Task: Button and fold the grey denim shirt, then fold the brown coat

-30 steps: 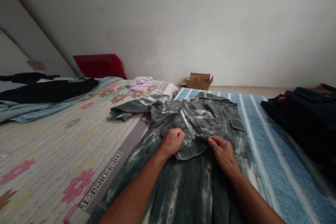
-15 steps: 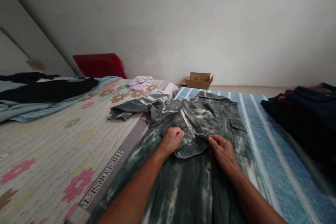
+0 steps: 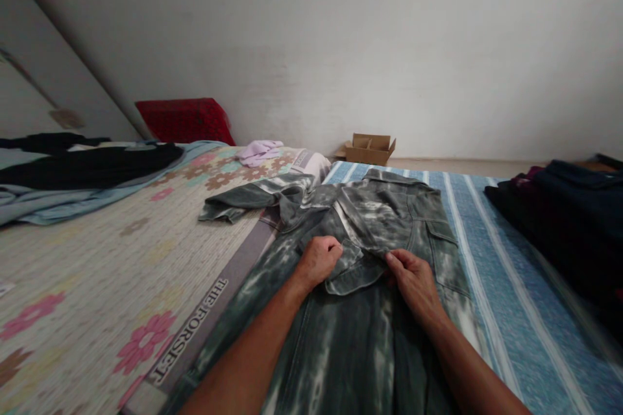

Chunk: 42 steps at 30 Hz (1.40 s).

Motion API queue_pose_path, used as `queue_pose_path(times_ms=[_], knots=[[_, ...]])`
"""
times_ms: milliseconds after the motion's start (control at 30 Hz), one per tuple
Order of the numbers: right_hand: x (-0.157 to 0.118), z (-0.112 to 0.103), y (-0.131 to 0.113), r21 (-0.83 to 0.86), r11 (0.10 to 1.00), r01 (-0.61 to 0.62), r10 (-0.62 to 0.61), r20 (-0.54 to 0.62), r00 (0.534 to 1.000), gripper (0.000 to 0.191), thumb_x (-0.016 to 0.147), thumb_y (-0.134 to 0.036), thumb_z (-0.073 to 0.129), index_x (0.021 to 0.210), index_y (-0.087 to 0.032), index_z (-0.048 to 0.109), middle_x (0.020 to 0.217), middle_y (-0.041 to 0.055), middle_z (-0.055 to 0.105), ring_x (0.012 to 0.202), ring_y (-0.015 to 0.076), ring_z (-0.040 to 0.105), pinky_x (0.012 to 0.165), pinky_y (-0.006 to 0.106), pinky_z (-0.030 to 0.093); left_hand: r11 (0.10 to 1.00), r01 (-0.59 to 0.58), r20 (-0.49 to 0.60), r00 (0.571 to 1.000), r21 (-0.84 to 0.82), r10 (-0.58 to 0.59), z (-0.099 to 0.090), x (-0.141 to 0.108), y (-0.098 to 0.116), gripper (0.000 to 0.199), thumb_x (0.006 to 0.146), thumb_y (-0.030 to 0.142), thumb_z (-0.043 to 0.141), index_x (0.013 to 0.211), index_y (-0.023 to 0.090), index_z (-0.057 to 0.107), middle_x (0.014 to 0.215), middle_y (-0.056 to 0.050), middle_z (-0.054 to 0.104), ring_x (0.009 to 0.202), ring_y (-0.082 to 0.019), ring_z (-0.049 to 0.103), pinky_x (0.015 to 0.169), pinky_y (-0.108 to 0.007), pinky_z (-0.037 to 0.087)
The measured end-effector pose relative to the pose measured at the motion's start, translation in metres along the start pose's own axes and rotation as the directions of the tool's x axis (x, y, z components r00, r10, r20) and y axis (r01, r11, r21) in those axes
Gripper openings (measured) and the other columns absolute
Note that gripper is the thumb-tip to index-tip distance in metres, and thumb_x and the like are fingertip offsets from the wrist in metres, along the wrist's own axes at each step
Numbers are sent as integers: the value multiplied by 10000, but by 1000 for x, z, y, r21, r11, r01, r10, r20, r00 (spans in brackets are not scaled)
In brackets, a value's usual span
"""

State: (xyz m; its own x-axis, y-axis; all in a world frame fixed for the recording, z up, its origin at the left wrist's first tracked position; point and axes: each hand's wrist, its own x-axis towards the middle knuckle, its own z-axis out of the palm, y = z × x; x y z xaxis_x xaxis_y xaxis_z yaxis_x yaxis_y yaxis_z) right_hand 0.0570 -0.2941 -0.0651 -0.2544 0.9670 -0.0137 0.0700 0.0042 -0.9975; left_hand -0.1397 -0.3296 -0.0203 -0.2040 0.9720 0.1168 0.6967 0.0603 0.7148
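A dark grey-green, tie-dyed long jacket (image 3: 341,343) with a collar and a flapped pocket lies spread before me. One sleeve stretches out to the left; the other is folded across the front, with its cuff (image 3: 354,280) between my hands. My left hand (image 3: 320,260) is closed on the left side of this cuff, fingertips curled under and partly hidden. Opposite it, my right hand (image 3: 413,275) pinches the cuff's right end between thumb and forefinger.
A floral bed cover (image 3: 160,259) spreads left, a blue striped sheet (image 3: 491,272) right. Dark folded clothes (image 3: 569,220) are stacked at the right. Black clothing (image 3: 97,165), a lilac cloth (image 3: 260,152) and a red item (image 3: 185,121) lie left. An open cardboard box (image 3: 368,149) stands by the wall.
Hardly anything differs. Both hands keep their hold on the cuff, and its lower edge has shifted very slightly.
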Motion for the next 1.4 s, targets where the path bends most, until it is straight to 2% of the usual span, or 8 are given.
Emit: queue_pose_path(times_ms=[267, 467, 667, 867, 1033, 1167, 1267, 1400], knots=[[-3, 2, -3, 0, 1000, 27, -27, 14, 1000, 347, 745, -522, 595, 753, -177, 634, 559, -20, 537, 512, 137, 469, 485, 247, 354, 993, -116, 117, 986, -34, 119, 1, -4, 2, 216, 745, 214, 480, 648, 136, 656, 655, -9, 628, 643, -134, 558, 600, -223, 392], [-4, 4, -2, -7, 998, 56, -56, 36, 998, 344, 751, -524, 595, 754, -184, 649, 564, -9, 547, 518, 146, 479, 483, 251, 362, 954, -280, 211, 931, -106, 296, 4, -10, 9, 151, 733, 222, 572, 639, 156, 669, 780, -40, 666, 743, -148, 605, 717, -246, 450], [-7, 8, -2, -8, 990, 141, -139, 109, 984, 271, 774, -442, 609, 762, -175, 652, 580, -16, 548, 541, 121, 460, 507, 230, 347, 924, -382, 245, 893, -28, 377, 9, -12, 10, 88, 682, 203, 651, 608, 156, 653, 769, -40, 653, 747, -154, 600, 730, -258, 436], [-7, 11, -3, -64, 980, 190, -180, 138, 974, 266, 773, -433, 617, 754, -170, 652, 603, -14, 574, 553, 120, 479, 533, 234, 369, 925, -377, 252, 893, -35, 374, 8, -12, 8, 105, 707, 224, 610, 642, 150, 649, 817, -54, 656, 763, -157, 599, 738, -260, 447], [-6, 11, -2, -125, 969, 213, -195, 144, 970, 284, 805, -426, 584, 716, -167, 659, 586, -12, 567, 552, 119, 476, 528, 234, 370, 958, -287, 225, 933, -15, 283, 4, -14, 14, 71, 698, 195, 572, 727, 155, 623, 785, -29, 641, 752, -153, 588, 727, -256, 456], [-5, 12, -3, -125, 967, 222, -204, 140, 969, 273, 825, -400, 558, 721, -168, 656, 581, -15, 558, 544, 115, 462, 517, 234, 353, 976, -215, 216, 953, -14, 213, 3, -18, 18, 369, 645, 226, 648, 1003, 162, 581, 907, -31, 647, 820, -171, 598, 776, -290, 480], [-5, 13, -4, -84, 969, 234, -221, 138, 965, 271, 828, -390, 552, 703, -168, 641, 588, -16, 552, 551, 113, 466, 518, 232, 349, 952, -303, 243, 928, 48, 283, 7, -19, 18, 721, 591, 252, 719, 1260, 185, 460, 1096, -66, 608, 967, -216, 577, 882, -360, 466], [-4, 14, -7, -39, 963, 266, -259, 128, 957, 277, 834, -383, 545, 693, -161, 634, 596, -12, 555, 564, 114, 478, 527, 232, 360, 875, -422, 286, 891, 237, 353, 17, -18, 15, 754, 594, 292, 733, 1289, 203, 456, 1136, -90, 572, 1057, -275, 528, 925, -431, 434]])
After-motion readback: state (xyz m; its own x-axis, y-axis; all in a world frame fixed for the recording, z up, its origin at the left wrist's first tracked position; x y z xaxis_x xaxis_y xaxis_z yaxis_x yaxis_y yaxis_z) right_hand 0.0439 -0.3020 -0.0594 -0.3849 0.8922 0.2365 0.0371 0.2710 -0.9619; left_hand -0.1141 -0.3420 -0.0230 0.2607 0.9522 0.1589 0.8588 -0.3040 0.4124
